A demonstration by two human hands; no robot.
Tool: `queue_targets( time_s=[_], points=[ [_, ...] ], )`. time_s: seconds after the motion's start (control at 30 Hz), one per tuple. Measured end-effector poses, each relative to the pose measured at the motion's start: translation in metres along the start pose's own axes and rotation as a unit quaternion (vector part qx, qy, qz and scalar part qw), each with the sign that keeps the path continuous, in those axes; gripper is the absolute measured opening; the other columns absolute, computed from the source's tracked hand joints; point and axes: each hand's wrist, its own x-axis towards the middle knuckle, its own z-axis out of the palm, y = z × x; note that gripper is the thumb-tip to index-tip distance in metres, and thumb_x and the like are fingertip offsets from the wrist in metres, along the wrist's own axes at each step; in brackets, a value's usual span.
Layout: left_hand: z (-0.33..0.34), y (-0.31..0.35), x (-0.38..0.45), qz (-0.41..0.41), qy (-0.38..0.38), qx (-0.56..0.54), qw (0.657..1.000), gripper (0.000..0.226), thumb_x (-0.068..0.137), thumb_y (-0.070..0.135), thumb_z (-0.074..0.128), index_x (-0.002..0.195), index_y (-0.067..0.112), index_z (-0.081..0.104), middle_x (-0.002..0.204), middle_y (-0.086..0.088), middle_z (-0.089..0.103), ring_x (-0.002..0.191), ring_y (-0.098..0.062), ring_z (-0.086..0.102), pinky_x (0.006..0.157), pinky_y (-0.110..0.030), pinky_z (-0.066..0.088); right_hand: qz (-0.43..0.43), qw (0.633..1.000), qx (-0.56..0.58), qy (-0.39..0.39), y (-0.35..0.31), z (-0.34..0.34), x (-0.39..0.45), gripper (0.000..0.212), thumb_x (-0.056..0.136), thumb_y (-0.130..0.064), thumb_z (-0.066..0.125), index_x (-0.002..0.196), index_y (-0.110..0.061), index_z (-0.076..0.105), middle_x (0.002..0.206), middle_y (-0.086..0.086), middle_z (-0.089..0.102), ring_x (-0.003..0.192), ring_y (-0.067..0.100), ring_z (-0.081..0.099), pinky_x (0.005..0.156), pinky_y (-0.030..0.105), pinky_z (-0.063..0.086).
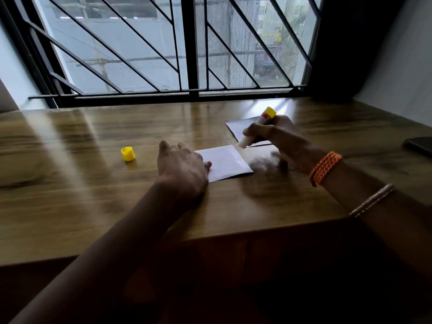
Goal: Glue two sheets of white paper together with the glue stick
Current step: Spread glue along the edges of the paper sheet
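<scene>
Left hand (181, 163) down flat on the near sheet (225, 163), fingers relaxed and spread, pinning its left edge to the surface (93, 195). Right hand (275, 134) curled tight round the glue stick (257, 128), barrel tilted, yellow base up toward the window, pale tip down at the sheet's far right corner. Whether tip and paper actually touch: too blurred to tell.

Second sheet (238, 127) lying just beyond, partly hidden behind the right hand and the stick, its near edge close to the first sheet's far corner. Yellow cap (128, 153) off, resting to the left of the left hand, well apart from both sheets. Dark flat phone (419, 146) out at the far right edge of the surface. Orange braided band (325, 168) and thin bangles (371, 199) on the right wrist.

Barred window (177, 47) running along the far side, with a dark curtain (350, 43) at its right end. Broad bare wood left of the cap and across the near half of the surface, right up to the front edge. Tighter on the right: second sheet, stick and hand crowded together, phone beyond.
</scene>
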Motion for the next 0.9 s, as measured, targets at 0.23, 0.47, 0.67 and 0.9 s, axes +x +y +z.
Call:
queue_targets(
  time_s=[0.23,0.47,0.67,0.9],
  points=[
    [-0.006,-0.004,-0.003,-0.032,0.024,-0.083,0.996,0.051,0.091,0.047,0.035,0.125,0.009,0.043,0.129,-0.014,0.052,0.118,-0.03,0.048,0.091,-0.038,0.033,-0.005,0.993,-0.118,0.017,0.008,0.007,0.015,0.019,0.069,-0.026,0.073,0.073,-0.008,0.073,0.08,0.009,0.076,0.088,0.024,0.07,0.086,0.046,0.055],
    [-0.008,0.001,0.004,0.114,0.046,-0.305,0.944,0.038,0.09,0.034,0.049,0.124,0.019,0.051,0.131,-0.004,0.052,0.123,-0.026,0.044,0.087,-0.035,0.04,0.001,0.984,-0.176,0.021,0.006,0.016,0.024,0.031,0.064,-0.03,0.075,0.081,-0.004,0.071,0.086,0.018,0.073,0.091,0.035,0.067,0.084,0.054,0.053],
    [-0.002,-0.002,0.011,0.143,0.005,-0.302,0.943,0.034,0.091,0.035,0.047,0.121,0.023,0.055,0.124,-0.002,0.052,0.121,-0.025,0.042,0.095,-0.04,0.04,0.003,0.981,-0.194,0.026,0.01,0.02,0.034,0.032,0.065,-0.029,0.077,0.082,-0.003,0.07,0.09,0.021,0.071,0.082,0.031,0.065,0.081,0.053,0.053],
    [0.001,-0.003,0.012,0.141,0.011,-0.304,0.942,0.034,0.09,0.036,0.048,0.122,0.024,0.055,0.125,-0.001,0.052,0.12,-0.026,0.043,0.095,-0.042,0.04,-0.011,0.983,-0.181,0.038,0.015,0.023,0.039,0.023,0.072,-0.027,0.077,0.084,-0.008,0.072,0.085,0.013,0.07,0.073,0.017,0.061,0.068,0.034,0.05]
  ],
)
